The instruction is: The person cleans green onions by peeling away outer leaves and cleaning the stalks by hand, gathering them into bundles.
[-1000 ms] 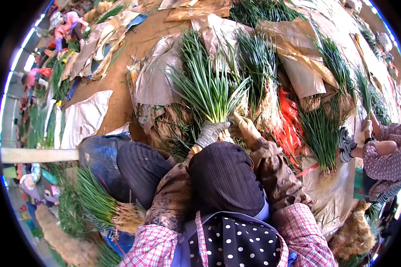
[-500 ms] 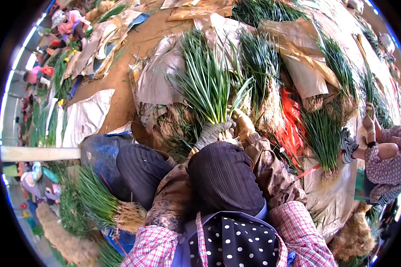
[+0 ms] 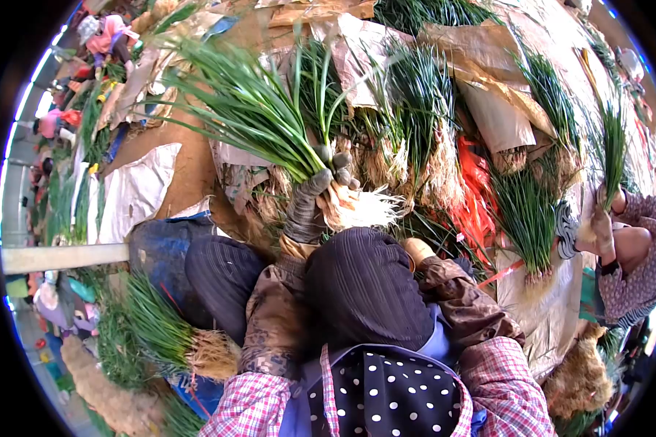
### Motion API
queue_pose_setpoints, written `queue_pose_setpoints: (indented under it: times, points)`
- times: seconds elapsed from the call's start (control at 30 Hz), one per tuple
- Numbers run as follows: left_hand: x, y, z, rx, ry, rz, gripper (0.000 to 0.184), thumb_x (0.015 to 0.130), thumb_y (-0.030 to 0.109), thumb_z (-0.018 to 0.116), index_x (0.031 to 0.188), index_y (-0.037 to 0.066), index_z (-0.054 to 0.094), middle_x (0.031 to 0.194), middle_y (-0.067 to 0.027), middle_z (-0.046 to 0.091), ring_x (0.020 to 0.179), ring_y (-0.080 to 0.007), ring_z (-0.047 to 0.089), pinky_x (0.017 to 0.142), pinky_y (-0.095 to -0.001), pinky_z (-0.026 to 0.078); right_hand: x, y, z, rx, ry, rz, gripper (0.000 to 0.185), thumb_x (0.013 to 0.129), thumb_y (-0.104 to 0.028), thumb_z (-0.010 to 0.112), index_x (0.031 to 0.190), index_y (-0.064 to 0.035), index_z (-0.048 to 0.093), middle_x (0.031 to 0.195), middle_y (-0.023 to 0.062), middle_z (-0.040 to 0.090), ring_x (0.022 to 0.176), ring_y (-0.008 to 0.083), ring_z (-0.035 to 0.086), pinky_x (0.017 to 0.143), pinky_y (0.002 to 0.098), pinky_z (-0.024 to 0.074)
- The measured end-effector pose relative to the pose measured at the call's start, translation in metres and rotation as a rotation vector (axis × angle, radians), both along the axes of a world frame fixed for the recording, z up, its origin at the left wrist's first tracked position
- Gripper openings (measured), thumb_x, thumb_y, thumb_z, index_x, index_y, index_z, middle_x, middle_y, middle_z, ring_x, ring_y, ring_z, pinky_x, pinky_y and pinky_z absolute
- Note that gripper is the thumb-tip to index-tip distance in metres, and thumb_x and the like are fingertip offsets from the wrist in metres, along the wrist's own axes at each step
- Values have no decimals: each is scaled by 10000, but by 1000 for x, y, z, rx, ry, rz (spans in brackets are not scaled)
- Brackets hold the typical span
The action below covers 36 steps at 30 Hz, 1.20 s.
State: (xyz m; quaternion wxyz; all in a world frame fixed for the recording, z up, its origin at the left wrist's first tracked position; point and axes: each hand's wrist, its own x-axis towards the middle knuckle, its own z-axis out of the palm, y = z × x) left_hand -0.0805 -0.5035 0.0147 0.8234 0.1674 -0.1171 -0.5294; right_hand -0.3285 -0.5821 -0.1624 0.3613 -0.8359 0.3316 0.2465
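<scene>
In a dark grey glove, my left hand (image 3: 315,186) is closed around a bunch of green onions (image 3: 266,120) above my knees. The long leaves fan up to the left, and the pale stems and stringy roots hang out on the right of the fist. My right hand (image 3: 418,251), in a yellowish glove, is low beside my right knee, apart from the bunch; its fingers are mostly hidden. Red plastic strips (image 3: 474,197) lie just beyond it. More rooted green onions (image 3: 430,109) lie in front of me.
A tied bunch (image 3: 528,226) lies on sacking to the right, another (image 3: 168,328) at my left. A blue container (image 3: 160,255) stands by my left knee. Brown sacking (image 3: 474,58) covers some onions ahead. Another person (image 3: 627,255) sits at the right holding onions; others work at the left.
My left hand has raised the green onion bunch up and left, tilting its leaves leftward. My right hand has let go of it and drawn back down beside the knee.
</scene>
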Motion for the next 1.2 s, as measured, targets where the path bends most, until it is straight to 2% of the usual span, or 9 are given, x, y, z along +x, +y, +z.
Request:
queue_pose_setpoints:
  times: [0.23,0.37,0.43,0.47,0.5,0.7,0.83,1.0,1.2]
  points:
    - [7,4,-67,459,83,-383,350,812,74,653,1142,22,549,915,-94,646,751,-190,639,709,-345,558,36,-47,21,-530,-177,-672,423,798,-402,693,1052,-68,641,872,151,686,724,212,665,673,338,520]
    - [-17,6,-48,745,-15,-346,339,781,18,661,1104,6,559,978,-121,649,830,-227,647,741,-351,549,39,-53,-36,-108,-420,-883,342,800,-336,696,912,-14,676,803,188,667,768,283,659,715,352,510]
    - [-22,3,-46,724,-32,-320,356,772,14,666,1113,7,563,1017,-125,644,876,-216,642,776,-353,540,53,-24,19,-166,-518,-841,192,847,-179,678,864,11,653,654,42,626,571,96,539,540,250,453]
    - [-23,2,-37,781,-110,-377,330,763,18,674,1083,8,592,1026,-120,646,889,-198,637,792,-342,534,59,-13,49,-56,-518,-795,152,851,-141,670,879,5,640,679,35,622,597,83,534,550,235,450]
    - [-27,-1,-49,736,-55,-366,201,742,20,715,937,-1,674,799,-52,668,618,-128,608,540,-254,484,56,-3,54,49,-681,-729,154,870,-135,643,907,13,624,724,34,631,641,85,555,579,219,454]
    - [-29,-6,-65,715,-171,-354,167,744,20,724,903,8,675,719,-37,663,585,-118,602,515,-251,474,51,-8,77,174,-530,-318,394,937,-304,503,1202,-15,548,1085,159,641,981,201,614,855,294,478]
    - [-29,-4,-65,667,-124,-329,198,753,-2,703,941,9,642,776,-50,647,662,-164,622,568,-278,505,78,-30,101,825,-552,-944,528,937,-444,460,1274,-40,494,1151,134,605,1058,262,579,913,380,470]
    - [-30,-2,-61,596,-178,-273,232,748,1,700,967,9,624,844,-58,641,722,-181,632,626,-305,525,106,-46,69,1140,-799,-1170,288,892,-210,612,1121,-45,558,825,60,629,556,174,595,453,319,520]
    - [-29,-2,-54,643,-53,-297,236,751,5,692,975,-6,617,858,-107,666,720,-209,648,634,-313,540,109,-36,77,1264,-843,-1239,218,887,-189,617,1069,-83,559,770,34,580,554,149,567,446,302,504]
